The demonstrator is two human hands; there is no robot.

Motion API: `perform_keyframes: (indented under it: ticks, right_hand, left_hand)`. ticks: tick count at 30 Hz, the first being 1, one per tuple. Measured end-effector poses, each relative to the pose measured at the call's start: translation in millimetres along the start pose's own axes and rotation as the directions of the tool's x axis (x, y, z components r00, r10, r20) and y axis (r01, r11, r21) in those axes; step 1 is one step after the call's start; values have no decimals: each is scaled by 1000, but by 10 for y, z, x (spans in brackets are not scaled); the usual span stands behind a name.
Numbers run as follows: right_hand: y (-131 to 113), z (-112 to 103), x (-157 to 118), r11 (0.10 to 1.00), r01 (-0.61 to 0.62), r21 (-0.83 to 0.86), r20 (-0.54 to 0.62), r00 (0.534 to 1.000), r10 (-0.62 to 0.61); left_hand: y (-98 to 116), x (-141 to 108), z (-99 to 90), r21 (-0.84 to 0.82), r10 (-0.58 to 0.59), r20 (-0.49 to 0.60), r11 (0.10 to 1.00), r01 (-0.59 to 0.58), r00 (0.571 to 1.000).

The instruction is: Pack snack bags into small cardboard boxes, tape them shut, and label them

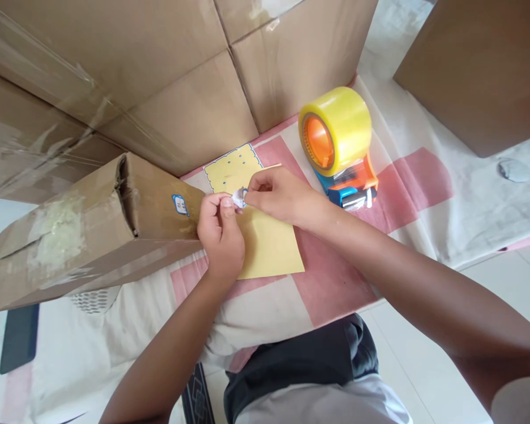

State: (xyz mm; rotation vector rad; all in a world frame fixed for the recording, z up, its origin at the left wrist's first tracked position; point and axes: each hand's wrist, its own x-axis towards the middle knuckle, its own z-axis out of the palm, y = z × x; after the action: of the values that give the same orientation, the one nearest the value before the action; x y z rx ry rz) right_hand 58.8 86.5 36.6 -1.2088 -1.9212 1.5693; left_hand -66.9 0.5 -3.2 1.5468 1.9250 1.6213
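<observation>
sheet [276,247] on cloth [331,288] | carton [159,200] left | tape dispenser [351,129] right | boxes [189,112] behind

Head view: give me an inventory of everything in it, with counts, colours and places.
small piece: one, whitish with blue, between the fingertips
plain sheet: one, yellow, below the hands
patterned sheet: one, yellow, blue-edged, behind
tape roll: one, yellow, right of the sheets
dispenser: one, orange and blue, under the roll
cartons: several, brown, behind
narrow box: one, brown, left
label: one, white, blue-edged, on that box
other box: one, brown, upper right
cloth: one, pink and off-white, underneath
dark slab: one, lower left
floor: pale tiles
clothing: black and white, bottom
left hand: one, bare, centre
right hand: one, bare, centre
</observation>
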Motion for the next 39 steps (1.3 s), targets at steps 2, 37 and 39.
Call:
perform_keyframes:
  ticks: [2, 37, 39]
  right_hand:
    - [-10, -5, -6, 997, 22, -68, -26, 999, -24]
    - [-83, -260, -90, 838, 485, -249, 225, 871, -437]
    - [-51, -286, -82, 767, 568, -297, 279, 820, -500]
  left_hand:
    - [-11, 6, 5, -18, -11, -40, 1000, 10, 999]
    - [-20, 43, -19, -148, 70, -223, 984, -104, 972]
    - [10, 56, -66, -76, 188, -199, 975, -207, 962]
